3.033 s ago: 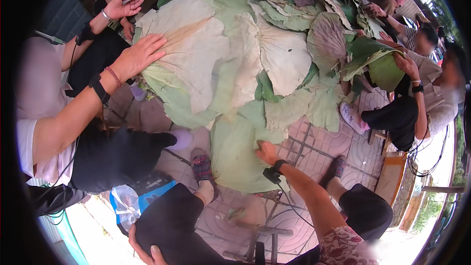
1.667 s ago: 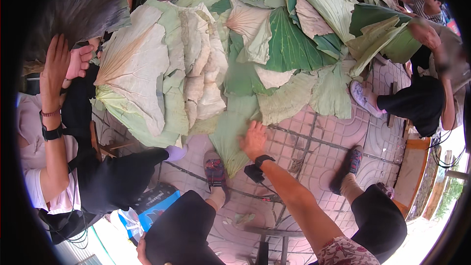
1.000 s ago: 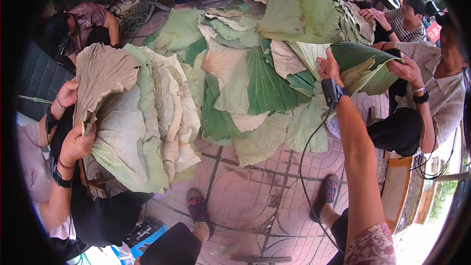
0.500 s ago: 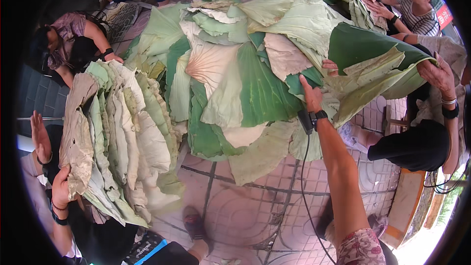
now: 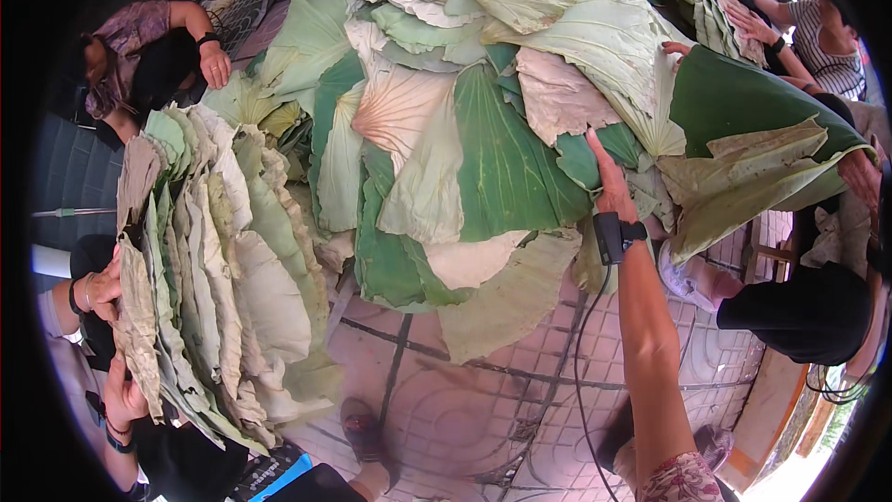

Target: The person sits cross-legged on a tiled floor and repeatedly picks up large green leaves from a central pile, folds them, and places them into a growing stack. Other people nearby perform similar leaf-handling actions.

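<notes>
My right hand (image 5: 613, 184) reaches up from the lower right with a black device strapped at its wrist. One digit lies along the top of a small dark green lotus leaf (image 5: 578, 163) at the pile's right side; its other fingers are hidden, seemingly beneath the leaf. The hand looks closed on that edge. Large folded lotus leaves, green to pale brown, make up the pile (image 5: 418, 149) in front of me. A pinkish-brown dried leaf (image 5: 557, 98) lies just above my fingertip. Nothing of my left hand can be made out.
At the left a co-worker's hands (image 5: 121, 395) hold a thick stack of leaves (image 5: 218, 279). On the right another person lifts a big green leaf (image 5: 743, 112). More people sit beyond the pile. A black cable (image 5: 578, 353) hangs from my wrist over the pink paving (image 5: 446, 409).
My right hand has shifted slightly right and down along the pile. The left co-worker's upper hand has come onto the stack, and the large green leaf has moved right.
</notes>
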Demonstrator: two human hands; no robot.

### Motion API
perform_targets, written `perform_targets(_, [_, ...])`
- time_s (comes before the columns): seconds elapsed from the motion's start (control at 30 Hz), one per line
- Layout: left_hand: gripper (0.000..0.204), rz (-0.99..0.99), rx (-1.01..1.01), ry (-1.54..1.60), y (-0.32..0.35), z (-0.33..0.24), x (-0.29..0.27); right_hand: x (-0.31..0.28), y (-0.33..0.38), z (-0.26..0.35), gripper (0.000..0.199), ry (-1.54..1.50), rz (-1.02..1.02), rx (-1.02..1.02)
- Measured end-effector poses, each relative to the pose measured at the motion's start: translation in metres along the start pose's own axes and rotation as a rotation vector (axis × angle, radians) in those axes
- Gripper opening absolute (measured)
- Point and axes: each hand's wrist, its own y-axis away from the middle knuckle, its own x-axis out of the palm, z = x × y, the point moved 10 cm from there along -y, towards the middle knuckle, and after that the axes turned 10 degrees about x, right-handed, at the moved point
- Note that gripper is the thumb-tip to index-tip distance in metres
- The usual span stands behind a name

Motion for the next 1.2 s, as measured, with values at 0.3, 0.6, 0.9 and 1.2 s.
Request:
perform_targets(0.3, [0.070,-0.028,0.003,0.022,0.108,0.008,-0.017,-0.018,-0.004,0.005,0.038,0.559,-0.265,-0.769])
perform_targets(0.6, [0.064,0.030,0.140,0.095,0.229,0.126,-0.011,-0.009,0.161,-0.116,0.052,-0.403,-0.317,0.069])
perform_targets(0.9, [0.053,-0.294,0.133,0.430,0.212,0.070,-0.058,-0.095,0.410,-0.235,0.061,-0.037,-0.307,0.232])
perform_targets(1.2, [0.056,-0.450,0.083,0.434,0.266,0.138,-0.063,-0.117,0.640,-0.332,0.045,0.771,-0.197,0.138])
